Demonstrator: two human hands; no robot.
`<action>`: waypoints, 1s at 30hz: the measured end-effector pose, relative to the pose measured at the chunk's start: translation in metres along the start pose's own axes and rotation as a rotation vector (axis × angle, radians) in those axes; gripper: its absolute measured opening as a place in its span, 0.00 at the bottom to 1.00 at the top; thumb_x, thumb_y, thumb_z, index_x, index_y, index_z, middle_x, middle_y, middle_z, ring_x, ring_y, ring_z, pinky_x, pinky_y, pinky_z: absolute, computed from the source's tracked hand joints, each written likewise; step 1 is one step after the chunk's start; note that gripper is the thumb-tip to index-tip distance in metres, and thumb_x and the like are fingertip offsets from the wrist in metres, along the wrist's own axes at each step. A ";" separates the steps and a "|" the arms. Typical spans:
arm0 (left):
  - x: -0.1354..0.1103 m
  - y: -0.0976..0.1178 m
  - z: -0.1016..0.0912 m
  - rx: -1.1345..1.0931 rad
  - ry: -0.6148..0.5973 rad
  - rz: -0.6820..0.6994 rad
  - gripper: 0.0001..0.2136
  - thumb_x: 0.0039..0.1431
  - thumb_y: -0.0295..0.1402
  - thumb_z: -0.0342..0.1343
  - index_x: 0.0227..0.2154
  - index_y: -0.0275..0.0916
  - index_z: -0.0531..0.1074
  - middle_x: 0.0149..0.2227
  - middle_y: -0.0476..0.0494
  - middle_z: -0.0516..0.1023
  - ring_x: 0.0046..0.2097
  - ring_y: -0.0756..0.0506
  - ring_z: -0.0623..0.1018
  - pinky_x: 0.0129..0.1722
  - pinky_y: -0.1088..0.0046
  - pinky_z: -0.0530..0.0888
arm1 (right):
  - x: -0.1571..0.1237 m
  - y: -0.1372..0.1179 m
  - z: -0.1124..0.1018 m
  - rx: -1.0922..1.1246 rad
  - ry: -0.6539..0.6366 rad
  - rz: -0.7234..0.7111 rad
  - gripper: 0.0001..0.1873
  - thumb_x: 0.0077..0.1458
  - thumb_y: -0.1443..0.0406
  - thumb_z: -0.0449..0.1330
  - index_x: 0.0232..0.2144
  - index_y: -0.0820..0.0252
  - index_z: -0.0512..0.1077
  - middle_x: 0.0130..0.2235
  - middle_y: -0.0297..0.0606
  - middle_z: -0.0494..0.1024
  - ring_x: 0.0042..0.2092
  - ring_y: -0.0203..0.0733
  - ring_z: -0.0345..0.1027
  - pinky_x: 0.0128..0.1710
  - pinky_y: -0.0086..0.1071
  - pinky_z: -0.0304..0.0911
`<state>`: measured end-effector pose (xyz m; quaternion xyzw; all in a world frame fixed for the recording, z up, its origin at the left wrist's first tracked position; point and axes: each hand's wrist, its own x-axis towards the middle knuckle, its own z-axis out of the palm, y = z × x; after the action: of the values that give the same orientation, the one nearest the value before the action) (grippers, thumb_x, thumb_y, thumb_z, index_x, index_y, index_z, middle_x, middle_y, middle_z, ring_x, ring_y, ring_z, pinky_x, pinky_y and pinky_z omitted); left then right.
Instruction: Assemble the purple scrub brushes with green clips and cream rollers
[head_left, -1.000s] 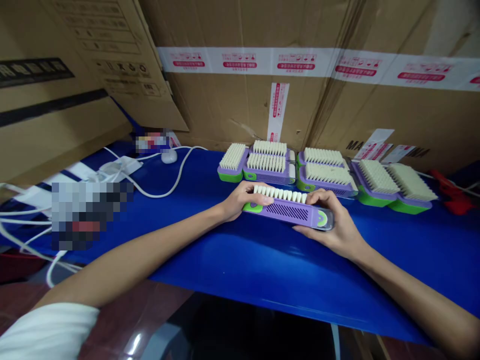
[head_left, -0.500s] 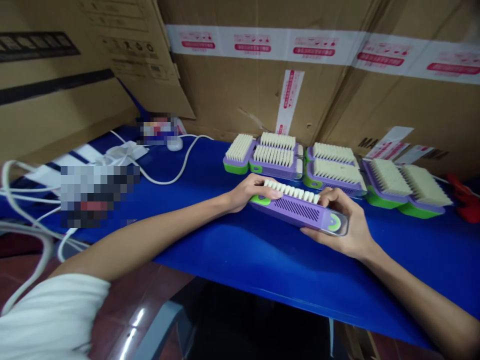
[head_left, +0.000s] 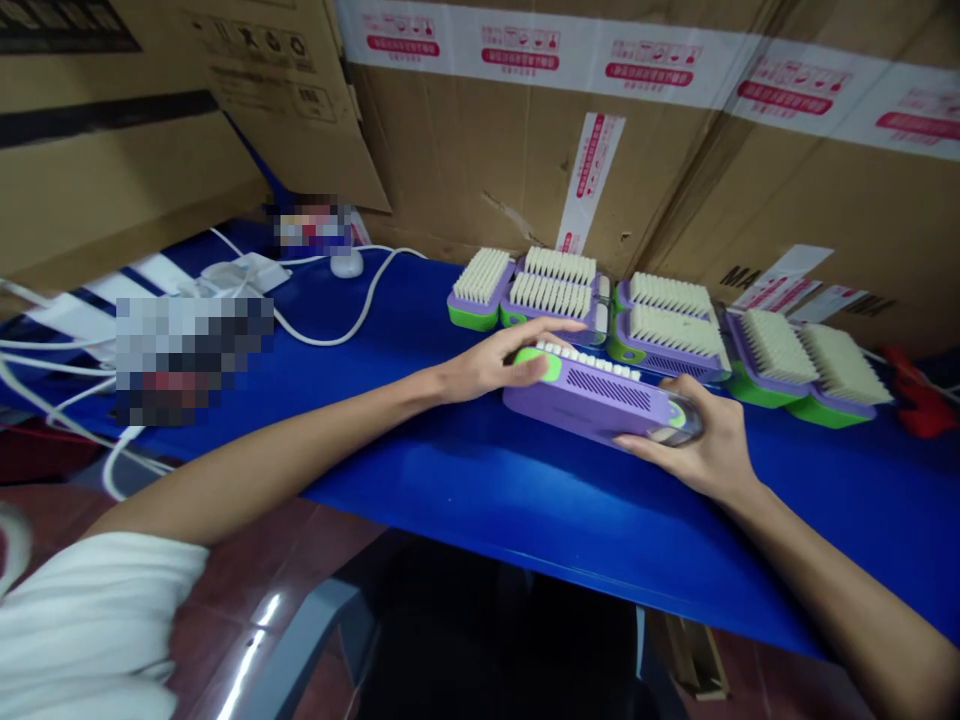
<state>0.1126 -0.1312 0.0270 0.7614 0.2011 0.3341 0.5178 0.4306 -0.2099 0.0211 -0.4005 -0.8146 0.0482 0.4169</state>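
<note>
A purple brush-like block (head_left: 592, 398) with white bristles and a green corner is held above the blue table, its bristled side tipped away from me. My left hand (head_left: 501, 362) grips its left end, thumb on the green corner and fingers reaching over the bristles. My right hand (head_left: 705, 440) is closed around the clear right end, thumb below. Behind it, a row of similar bristled blocks stands bristles up: a single block (head_left: 480, 290), a pair of blocks (head_left: 555, 290), another pair (head_left: 670, 325) and two more blocks (head_left: 806, 370) at the right.
Cardboard boxes (head_left: 465, 140) wall off the back of the blue table (head_left: 420, 450). White cables (head_left: 345, 335) and a power strip (head_left: 251, 268) lie at the left, beside blurred-out items. A red object (head_left: 926, 395) rests at the far right. A grey chair arm (head_left: 319, 640) is below the table edge.
The held block has tilted, so more of its purple flat face shows and less of its bristles. My left fingers have lifted and stretched across the top. The camera view has shifted slightly.
</note>
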 end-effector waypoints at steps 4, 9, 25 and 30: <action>-0.006 -0.004 -0.002 0.230 0.014 0.112 0.33 0.55 0.48 0.83 0.62 0.45 0.84 0.60 0.38 0.86 0.60 0.36 0.84 0.64 0.59 0.77 | 0.007 -0.004 -0.006 0.009 -0.128 0.071 0.35 0.56 0.32 0.74 0.34 0.53 0.71 0.26 0.29 0.76 0.25 0.36 0.65 0.25 0.32 0.61; -0.007 -0.014 0.005 0.228 0.060 0.118 0.31 0.53 0.46 0.84 0.60 0.48 0.87 0.52 0.41 0.86 0.53 0.40 0.83 0.58 0.61 0.79 | 0.018 -0.008 -0.028 0.059 -0.247 0.092 0.34 0.58 0.35 0.74 0.32 0.53 0.68 0.25 0.27 0.70 0.25 0.34 0.58 0.26 0.33 0.55; -0.011 -0.008 0.010 0.528 0.232 0.501 0.35 0.59 0.45 0.82 0.68 0.51 0.81 0.54 0.39 0.86 0.51 0.42 0.86 0.52 0.63 0.85 | 0.017 -0.013 -0.029 0.379 -0.363 0.413 0.30 0.60 0.42 0.75 0.53 0.52 0.75 0.42 0.36 0.82 0.38 0.45 0.76 0.38 0.39 0.70; -0.010 -0.007 0.007 0.544 0.204 0.533 0.34 0.59 0.45 0.82 0.68 0.49 0.82 0.55 0.39 0.87 0.53 0.43 0.86 0.54 0.65 0.85 | 0.014 -0.014 -0.021 0.510 -0.320 0.412 0.31 0.55 0.45 0.81 0.50 0.50 0.74 0.47 0.36 0.80 0.43 0.44 0.74 0.42 0.38 0.73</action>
<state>0.1109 -0.1398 0.0154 0.8594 0.1278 0.4651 0.1697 0.4330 -0.2150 0.0492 -0.4266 -0.7337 0.3948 0.3520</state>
